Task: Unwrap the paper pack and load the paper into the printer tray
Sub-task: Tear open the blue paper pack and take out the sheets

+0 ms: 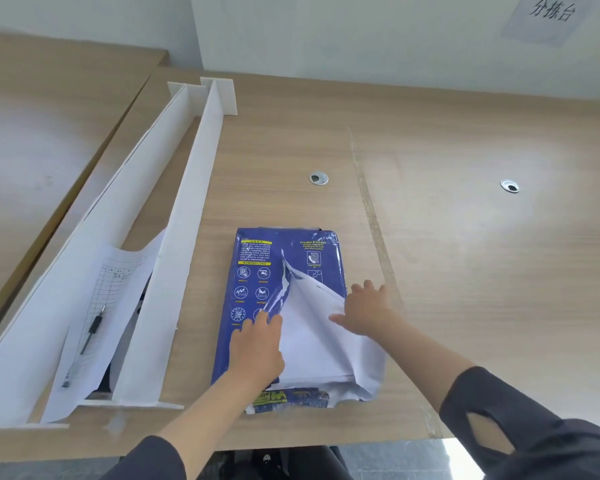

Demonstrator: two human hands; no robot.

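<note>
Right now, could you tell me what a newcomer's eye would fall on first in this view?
First, the glossy blue paper pack at the middle of the wooden table, its wrapper torn open over white sheets, with the left hand on the blue side and the right hand on the peeled white flap. Next, left of it, the long white board tray holding a printed sheet and a black pen.
</note>
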